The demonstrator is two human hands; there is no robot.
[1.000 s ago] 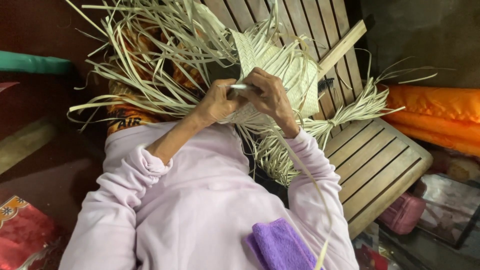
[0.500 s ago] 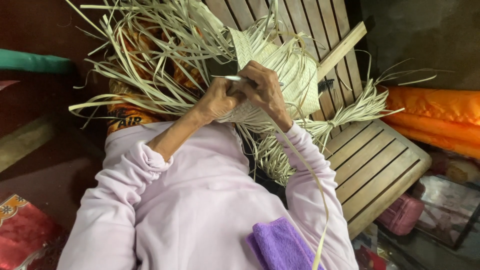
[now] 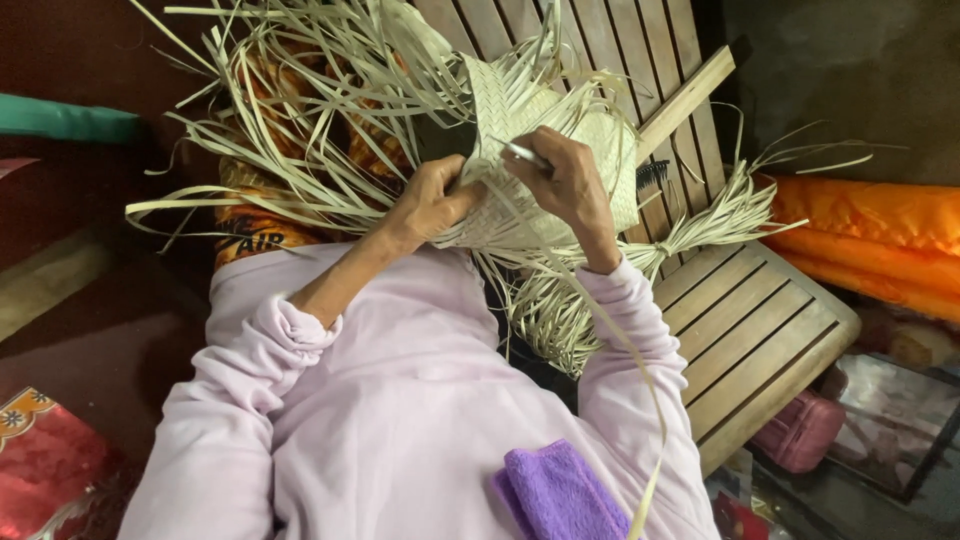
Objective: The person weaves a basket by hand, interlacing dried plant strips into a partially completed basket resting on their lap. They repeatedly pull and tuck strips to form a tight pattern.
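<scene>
Right hand (image 3: 570,190): closed on a thin pale tool (image 3: 522,153), its point aimed left toward the woven face. A long loose strip (image 3: 610,330) runs from under this hand down across the right sleeve and off the lower edge.

Left hand (image 3: 430,205): fingers curled on the near edge of the weave (image 3: 540,130), thumb pressed on top, bracing it. Grip is firm; no tool in it.

The weave is a half-finished piece of pale plaited strips, held just above the lap between both hands. Its finished panel faces the camera; unwoven strips (image 3: 300,120) fan out to the left and above. A tied bundle (image 3: 700,225) of spare strips lies to the right on a slatted wooden chair (image 3: 760,320).

Judgement: the step in hand appears to be opening or lifting a strand with the tool so a strip can be tucked in. The next move would call for a steady left hold, a shallow tool entry that does not split the strand, and slack kept in the long strip.

Also noted: purple cloth (image 3: 555,495) on the lap, orange cushion (image 3: 870,235) at right.
</scene>
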